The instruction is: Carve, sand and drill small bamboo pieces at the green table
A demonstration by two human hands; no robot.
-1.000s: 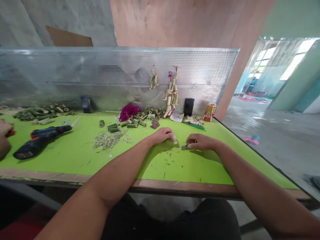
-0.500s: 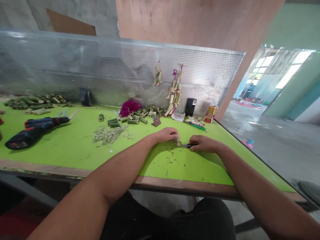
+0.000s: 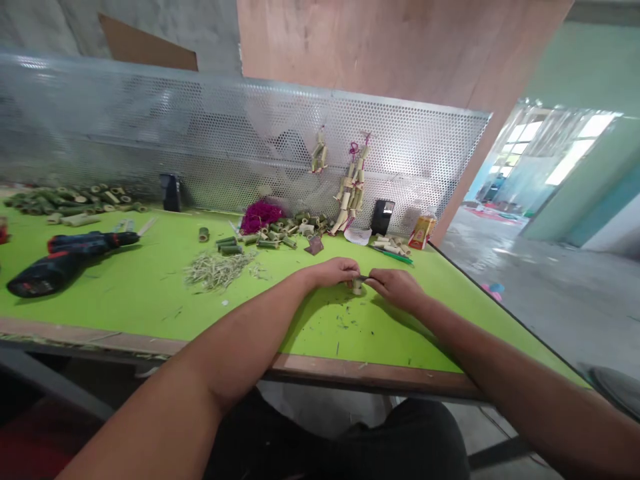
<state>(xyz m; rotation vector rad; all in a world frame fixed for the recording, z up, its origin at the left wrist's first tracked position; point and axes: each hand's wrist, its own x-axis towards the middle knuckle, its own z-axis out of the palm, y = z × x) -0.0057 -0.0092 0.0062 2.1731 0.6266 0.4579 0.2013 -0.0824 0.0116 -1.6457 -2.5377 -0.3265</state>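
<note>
My left hand (image 3: 337, 272) is closed on a short bamboo piece (image 3: 357, 287), whose pale lower end shows below the fingers. From the right, my right hand (image 3: 396, 285) grips a small knife (image 3: 365, 278), its dark blade lying across the top of the piece. Dark shavings (image 3: 345, 319) are scattered on the green tabletop (image 3: 310, 337) just below. Behind my hands lie a brown scrap (image 3: 315, 245), pale bamboo pieces (image 3: 393, 244) and a green tool (image 3: 395, 255).
Left stands a cordless drill (image 3: 65, 257), with a bamboo heap (image 3: 75, 200) behind it. A shavings pile (image 3: 217, 270), purple string (image 3: 261, 217) and green bamboo pieces (image 3: 300, 223) lie mid-table. Phones (image 3: 383, 217), a bottle (image 3: 423, 230) and bamboo strings (image 3: 350, 190) line the mesh panel (image 3: 225, 133).
My right hand has moved closer to my left hand and slightly up. The knife blade has gone from beside the bamboo piece to across its upper part.
</note>
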